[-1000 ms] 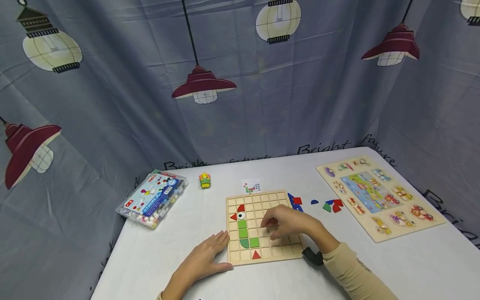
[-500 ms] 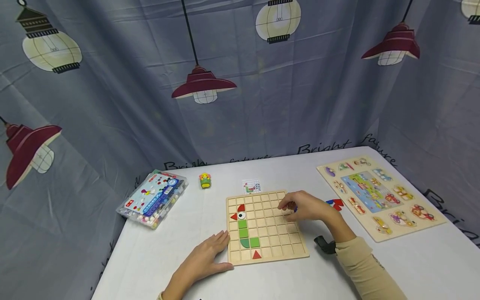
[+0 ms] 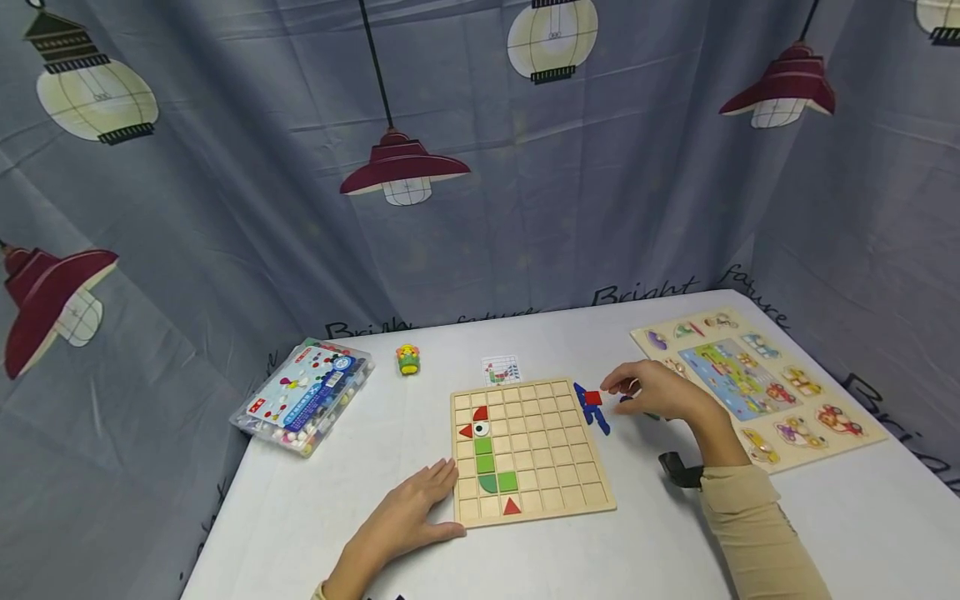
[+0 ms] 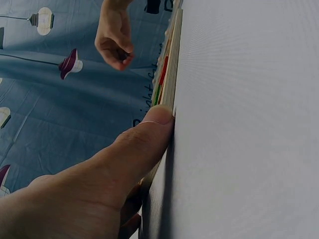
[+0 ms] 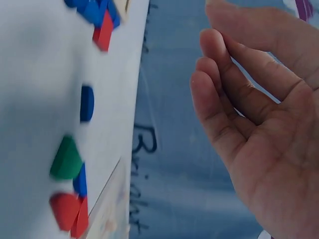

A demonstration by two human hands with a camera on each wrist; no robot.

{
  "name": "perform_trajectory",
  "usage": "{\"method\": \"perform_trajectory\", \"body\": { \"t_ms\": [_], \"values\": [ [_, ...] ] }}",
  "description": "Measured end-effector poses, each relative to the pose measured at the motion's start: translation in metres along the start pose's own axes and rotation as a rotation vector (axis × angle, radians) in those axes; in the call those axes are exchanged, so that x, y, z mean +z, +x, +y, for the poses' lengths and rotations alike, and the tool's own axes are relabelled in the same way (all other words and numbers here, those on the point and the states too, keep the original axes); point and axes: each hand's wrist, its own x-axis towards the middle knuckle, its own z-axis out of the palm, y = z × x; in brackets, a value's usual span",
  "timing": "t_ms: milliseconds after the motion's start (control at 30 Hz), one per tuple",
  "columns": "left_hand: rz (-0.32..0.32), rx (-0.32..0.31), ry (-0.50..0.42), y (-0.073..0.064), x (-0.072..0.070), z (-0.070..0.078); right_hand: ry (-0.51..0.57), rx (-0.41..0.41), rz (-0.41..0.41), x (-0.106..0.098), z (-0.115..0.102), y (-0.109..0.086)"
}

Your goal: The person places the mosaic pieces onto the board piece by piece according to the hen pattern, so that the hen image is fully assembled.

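Observation:
My left hand (image 3: 411,508) lies at the left edge of the wooden grid board (image 3: 555,442). Its fingers are fairly straight, and the thumb (image 4: 158,115) touches the board's edge in the left wrist view. In the board's left columns sit green squares (image 3: 484,463), an eye piece (image 3: 481,428), red pieces and a green quarter-round. Over the table beyond the board's right side, my right hand (image 3: 660,390) hovers with loosely bent fingers, holding nothing. Below it are a blue half-round (image 5: 86,103), a green piece (image 5: 66,158) and red pieces (image 5: 65,210). Blue pieces (image 3: 597,414) and a red square (image 3: 592,398) lie beside the board.
A small pattern card (image 3: 501,370) lies behind the board. Farther left are a little toy figure (image 3: 408,359) and a clear box of beads (image 3: 303,396). A wooden picture puzzle (image 3: 750,383) covers the table's right side. A grey curtain (image 3: 480,233) hangs behind.
My right hand has moved from above the board rightward, past its far right corner, to above the loose pieces. The left hand has stayed at the board's edge.

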Motion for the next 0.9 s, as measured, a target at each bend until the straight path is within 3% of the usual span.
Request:
{"method": "perform_trajectory", "body": {
  "t_ms": [267, 400, 633, 900],
  "values": [
    [0.003, 0.001, 0.001, 0.001, 0.0, 0.0, 0.102, 0.15, -0.02, -0.011, 0.035, -0.008],
    [0.004, -0.003, -0.003, 0.0, 0.0, 0.0, 0.162, 0.183, -0.044, -0.01, 0.052, -0.011],
    [-0.011, -0.024, -0.014, -0.001, 0.0, 0.001, 0.116, 0.154, -0.06, -0.006, 0.069, -0.01],
    [-0.003, -0.021, -0.021, -0.001, 0.0, 0.001, 0.082, 0.11, -0.018, -0.001, 0.075, -0.01]
  ]
}}
